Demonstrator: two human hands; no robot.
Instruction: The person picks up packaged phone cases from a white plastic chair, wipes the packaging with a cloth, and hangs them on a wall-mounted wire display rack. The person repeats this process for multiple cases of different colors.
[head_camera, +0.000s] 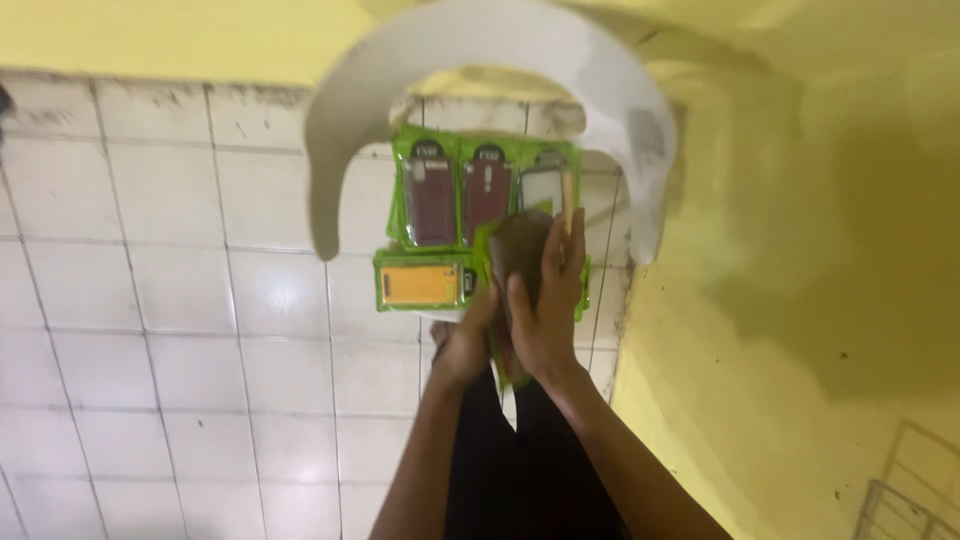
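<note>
Both hands are up in front of the person, holding one green packet (520, 270) between them, above the white tiled floor (180, 300). The right hand (550, 300) lies flat against the packet's front, its fingers (572, 245) pressed together and pointing away from the person, thumb alongside. The left hand (468, 340) grips the packet's near left edge; its fingers are mostly hidden behind the packet, so I cannot tell how they sit. Beyond the hands lie four more green-edged packets: two with dark maroon cases (432, 195) side by side, one with a pale case (545, 185) to their right, and one with an orange case (420, 283) nearer the person. A single white curved band (480, 40) arches across the top of the view. A yellow wall (800, 250) runs along the floor's right edge.
</note>
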